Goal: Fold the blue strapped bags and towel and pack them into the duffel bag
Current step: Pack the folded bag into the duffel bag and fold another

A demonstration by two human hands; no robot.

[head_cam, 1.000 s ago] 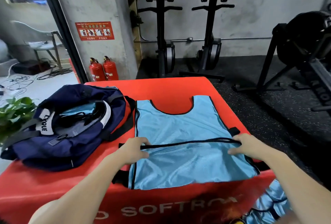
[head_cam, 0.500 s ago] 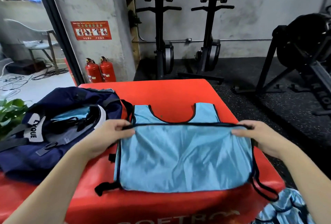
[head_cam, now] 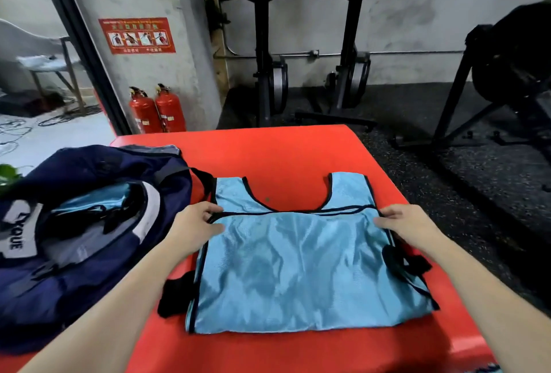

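A light blue strapped bag [head_cam: 298, 268] with black trim lies on the red padded block [head_cam: 283, 152], its near half folded up over the far half. My left hand [head_cam: 195, 223] pinches the left corner of the folded edge. My right hand [head_cam: 407, 225] holds the right corner of that edge. The navy duffel bag [head_cam: 89, 223] lies open at the left, touching the blue bag's corner, with light blue fabric [head_cam: 98, 204] inside it. Black straps [head_cam: 176, 296] stick out at both sides of the blue bag.
More blue fabric [head_cam: 489, 369] shows at the bottom right edge, below the block. Two red fire extinguishers [head_cam: 158, 110] stand by the pillar. Black gym machines [head_cam: 268, 44] stand behind and to the right on dark floor. A green plant [head_cam: 7, 174] shows at the far left.
Both hands carried the bag's near edge away from me, folding the bag in half, and lowered that edge onto the far half near the neckline.
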